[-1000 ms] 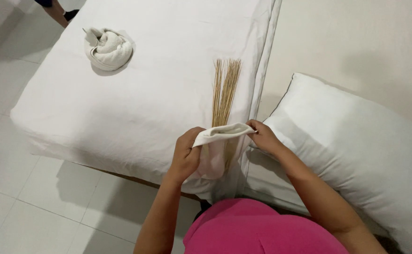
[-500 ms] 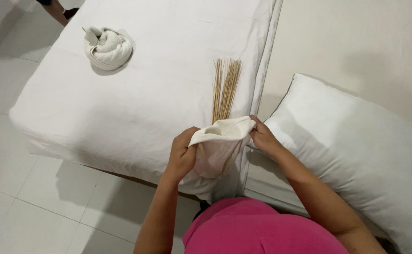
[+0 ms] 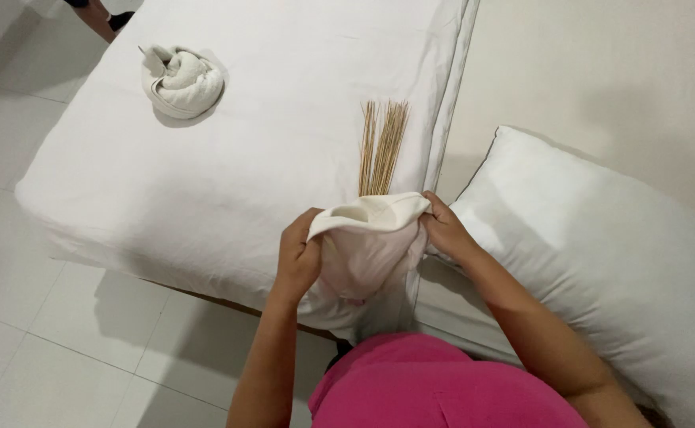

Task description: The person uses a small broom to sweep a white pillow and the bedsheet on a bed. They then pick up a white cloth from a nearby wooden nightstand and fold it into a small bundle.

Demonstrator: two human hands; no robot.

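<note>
At the near edge of the white bed (image 3: pixel 228 158), your left hand (image 3: pixel 298 257) and right hand (image 3: pixel 442 231) are both clamped on a cream cloth (image 3: pixel 367 242), its top folded over and the rest hanging loose, so the folding looks only partly done. Just beyond the cloth, a bundle of thin sticks (image 3: pixel 381 147) lies on the bed. At the bed's far corner sits a rolled towel (image 3: pixel 182 79); beside the bed rests a pillow (image 3: pixel 601 254).

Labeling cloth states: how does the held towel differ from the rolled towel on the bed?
The held towel hangs loose, gripped by the left hand and right hand; the rolled towel is coiled tight, untouched. Held sits at the bed edge, rolled far. Both are off-white.
</note>
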